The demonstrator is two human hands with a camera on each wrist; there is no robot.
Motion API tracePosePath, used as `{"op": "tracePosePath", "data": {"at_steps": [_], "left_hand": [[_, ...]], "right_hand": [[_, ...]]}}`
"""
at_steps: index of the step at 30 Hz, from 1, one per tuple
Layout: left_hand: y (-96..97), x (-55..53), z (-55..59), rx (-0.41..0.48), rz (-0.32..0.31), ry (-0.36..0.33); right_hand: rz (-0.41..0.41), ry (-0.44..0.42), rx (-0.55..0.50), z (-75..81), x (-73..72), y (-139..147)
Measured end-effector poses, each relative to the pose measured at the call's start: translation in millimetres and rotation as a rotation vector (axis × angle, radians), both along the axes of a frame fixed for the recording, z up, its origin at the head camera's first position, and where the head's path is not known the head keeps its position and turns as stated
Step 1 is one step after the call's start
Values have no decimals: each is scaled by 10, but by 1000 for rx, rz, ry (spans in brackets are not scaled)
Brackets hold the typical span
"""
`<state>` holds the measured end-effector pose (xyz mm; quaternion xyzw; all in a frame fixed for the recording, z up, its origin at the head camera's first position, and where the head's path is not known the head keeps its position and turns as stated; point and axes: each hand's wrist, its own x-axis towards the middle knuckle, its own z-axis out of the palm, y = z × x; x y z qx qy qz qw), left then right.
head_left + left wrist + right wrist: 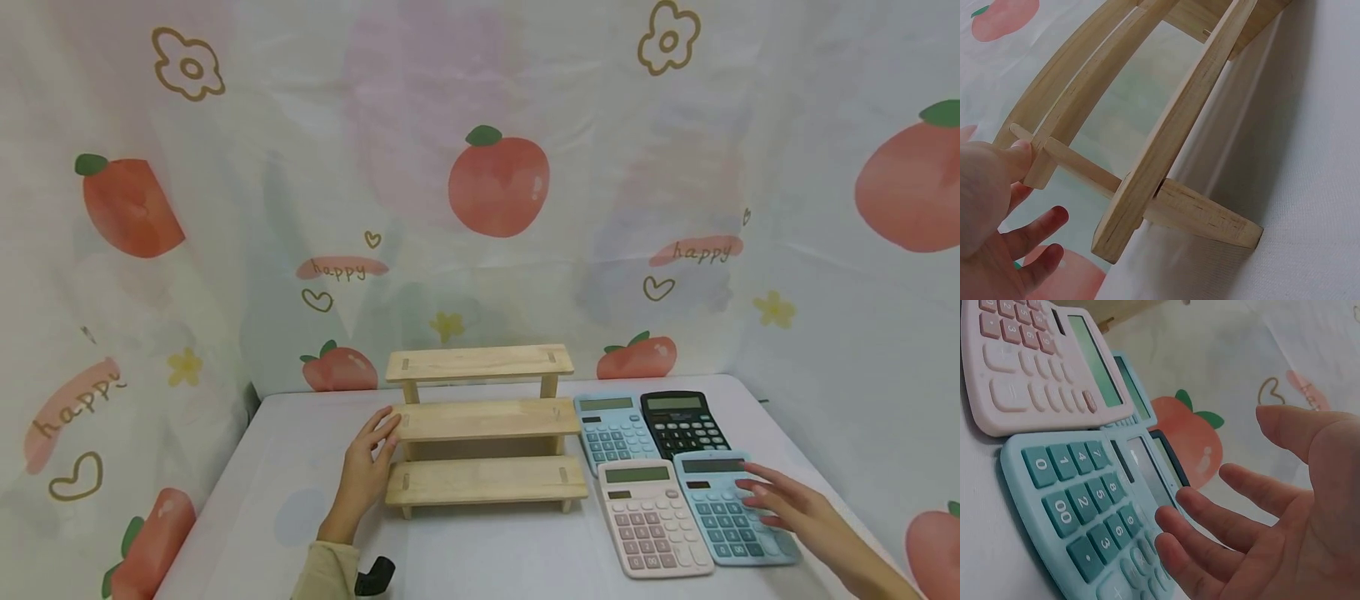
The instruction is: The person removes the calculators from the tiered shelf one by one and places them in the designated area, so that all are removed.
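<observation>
A three-tier wooden step shelf stands on the table, its middle plank's left end pinched by my left hand. In the left wrist view, the thumb lies against that plank end and the other fingers spread below it. My right hand hovers with loosely spread fingers at the right side of the front blue calculator, holding nothing. Beside that calculator lies a pink calculator. Behind them are another blue calculator and a black calculator, both partly covered by the front pair.
A white cloth covers the table. Fabric printed with peaches and flowers hangs behind and at both sides. A small black object shows beside the left sleeve at the table's front.
</observation>
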<state>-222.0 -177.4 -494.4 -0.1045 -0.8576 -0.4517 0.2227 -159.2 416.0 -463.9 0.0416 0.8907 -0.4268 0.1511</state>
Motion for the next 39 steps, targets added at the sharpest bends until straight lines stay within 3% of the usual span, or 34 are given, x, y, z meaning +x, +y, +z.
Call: {"op": "tracePosePath", "data": {"at_steps": [9, 16, 26, 39], "left_hand": [[24, -12, -28, -6, -16, 2], [22, -1, -14, 2, -9, -3], [12, 15, -3, -2, -9, 0], [-4, -7, 13, 1, -3, -5]], "right_hand": [[-32, 20, -31, -21, -33, -218], [-2, 137, -42, -6, -81, -401], [29, 250, -174, 32, -178, -647], [100, 391, -247, 100, -356, -939]]}}
